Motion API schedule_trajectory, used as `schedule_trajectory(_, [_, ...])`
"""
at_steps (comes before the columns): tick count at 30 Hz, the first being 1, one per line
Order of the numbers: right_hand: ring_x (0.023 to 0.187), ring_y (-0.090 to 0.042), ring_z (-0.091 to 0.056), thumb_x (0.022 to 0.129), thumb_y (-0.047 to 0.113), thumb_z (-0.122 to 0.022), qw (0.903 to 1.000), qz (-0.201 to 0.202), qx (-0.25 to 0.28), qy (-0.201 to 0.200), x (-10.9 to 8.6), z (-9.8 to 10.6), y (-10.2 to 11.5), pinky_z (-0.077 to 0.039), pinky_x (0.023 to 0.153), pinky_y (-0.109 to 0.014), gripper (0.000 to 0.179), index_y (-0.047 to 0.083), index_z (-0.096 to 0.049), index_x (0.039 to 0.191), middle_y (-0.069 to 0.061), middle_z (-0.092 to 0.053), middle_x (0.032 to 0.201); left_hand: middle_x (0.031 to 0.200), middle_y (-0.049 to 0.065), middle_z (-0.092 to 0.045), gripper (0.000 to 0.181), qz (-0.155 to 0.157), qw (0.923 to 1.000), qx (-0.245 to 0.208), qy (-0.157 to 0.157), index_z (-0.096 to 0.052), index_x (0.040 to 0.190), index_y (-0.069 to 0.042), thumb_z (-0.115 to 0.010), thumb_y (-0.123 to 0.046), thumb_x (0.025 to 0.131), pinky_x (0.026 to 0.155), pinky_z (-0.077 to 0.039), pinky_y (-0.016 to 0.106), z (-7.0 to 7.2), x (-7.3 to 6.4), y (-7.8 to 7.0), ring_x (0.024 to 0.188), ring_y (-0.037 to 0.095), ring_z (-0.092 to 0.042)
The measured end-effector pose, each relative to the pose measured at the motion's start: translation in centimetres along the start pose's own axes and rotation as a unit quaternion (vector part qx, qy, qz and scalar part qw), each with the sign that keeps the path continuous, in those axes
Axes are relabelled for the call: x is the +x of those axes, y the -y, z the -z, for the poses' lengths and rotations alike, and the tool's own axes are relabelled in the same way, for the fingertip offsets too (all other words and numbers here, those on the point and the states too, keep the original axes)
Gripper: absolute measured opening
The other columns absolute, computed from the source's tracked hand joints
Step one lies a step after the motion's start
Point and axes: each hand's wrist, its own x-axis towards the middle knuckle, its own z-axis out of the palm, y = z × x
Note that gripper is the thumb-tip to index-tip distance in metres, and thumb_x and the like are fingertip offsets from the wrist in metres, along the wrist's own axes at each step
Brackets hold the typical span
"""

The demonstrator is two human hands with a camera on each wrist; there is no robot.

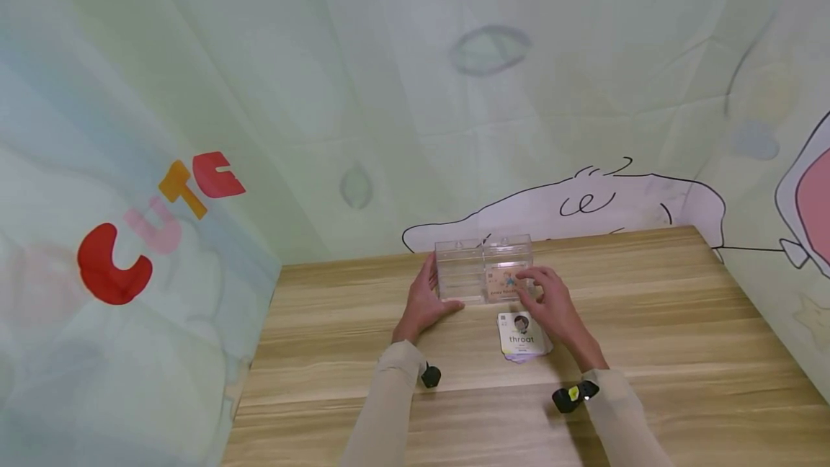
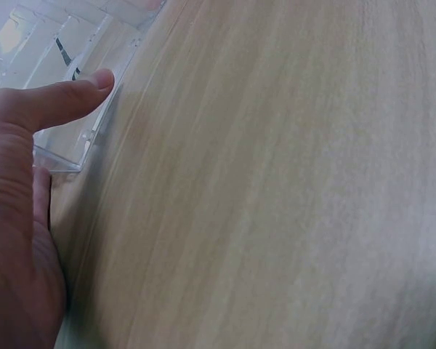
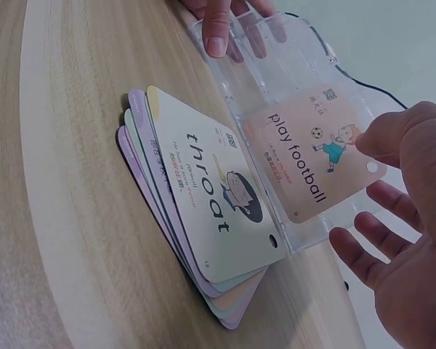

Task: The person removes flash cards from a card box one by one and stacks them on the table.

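A clear plastic box (image 1: 460, 281) with two compartments side by side stands at the table's back edge. My left hand (image 1: 423, 305) grips its left end, the thumb over the near edge and the fingers along the side. In the right compartment lies a peach "play football" card (image 3: 294, 156). My right hand (image 1: 556, 310) is over that compartment's right end, a digit touching the card's picture and the other fingers loosely bent and apart from it. Just in front of the box, a fanned stack of cards (image 3: 203, 189) has a "throat" card on top.
The wood-grain table (image 1: 337, 373) ends behind the box at a printed cloth backdrop (image 1: 311, 92). Both sleeved forearms reach in from the near side, with small black cameras (image 1: 431, 376) on the wrists. The card stack lies between the two hands.
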Motion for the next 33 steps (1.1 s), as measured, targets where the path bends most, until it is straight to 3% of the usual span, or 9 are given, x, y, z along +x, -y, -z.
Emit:
schedule_trajectory(16, [0.108,-0.038,-0.06,0.093,-0.005,-0.072,0.999,0.039,0.011,-0.019,0.31,-0.32,0.54,-0.058,0.091,-0.057,0.028,0.003,-0.071,0.119,-0.017,-0.059,0.119,0.166,0.009,-0.035,0.125,-0.008,0.9999,-0.006,-0.003,-0.02,0.166,-0.016,-0.099,-0.02,0.069,0.12,-0.035,0.033,0.13,-0.05,-0.05,0.149,0.022,-0.038])
schedule_trajectory(24, [0.099,-0.031,-0.064,0.093,-0.009,-0.069,0.9984,0.054,0.01,-0.012,0.47,-0.59,0.27,-0.061,0.088,-0.052,0.03,0.005,-0.071,0.12,-0.015,-0.06,0.114,0.167,0.009,-0.033,0.124,-0.006,0.9999,-0.011,-0.002,-0.019,0.166,-0.015,-0.099,-0.021,0.071,0.121,-0.036,0.035,0.18,-0.24,-0.24,0.15,0.024,-0.038])
schedule_trajectory(33, [0.103,-0.032,-0.066,0.093,-0.015,-0.063,0.9964,0.084,-0.002,-0.008,0.8,-0.82,-0.1,-0.062,0.086,-0.049,0.037,0.004,-0.068,0.125,-0.015,-0.067,0.121,0.166,0.008,-0.035,0.125,-0.005,1.0,-0.008,-0.001,-0.02,0.166,-0.017,-0.099,-0.018,0.069,0.12,-0.035,0.033,0.1,-0.13,-0.32,0.149,0.023,-0.039])
